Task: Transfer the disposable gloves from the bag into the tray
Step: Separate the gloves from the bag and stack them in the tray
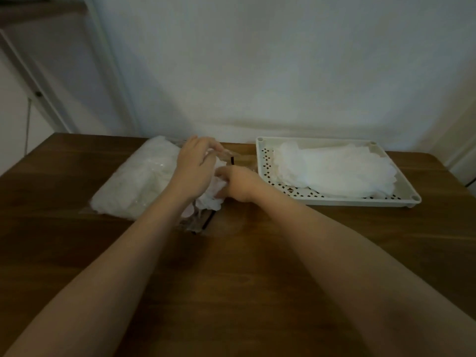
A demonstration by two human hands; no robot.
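Head view: both hands work at the open mouth of the bag (136, 176), which lies on the desk (231, 266). The left hand (194, 170) reaches over the mouth, fingers (213, 145) curled and pinching the clear upper film of the opening, holding it raised. The right hand (238, 184) meets it from the other side, fingers (221, 173) curled into the white gloves (210, 199) that bulge out of the mouth just below and between the two sets of fingers; the exact grip is hidden by the crumpled material. More gloves fill the bag beyond and to the left of the left fingers. A dark strip marks the bag edge just beside the right fingers. The tray (334, 200), perforated in its floor, stands on the desk to the right of the right fingers, apart from the bag. A flat pile (334, 171) of gloves already lies in it.
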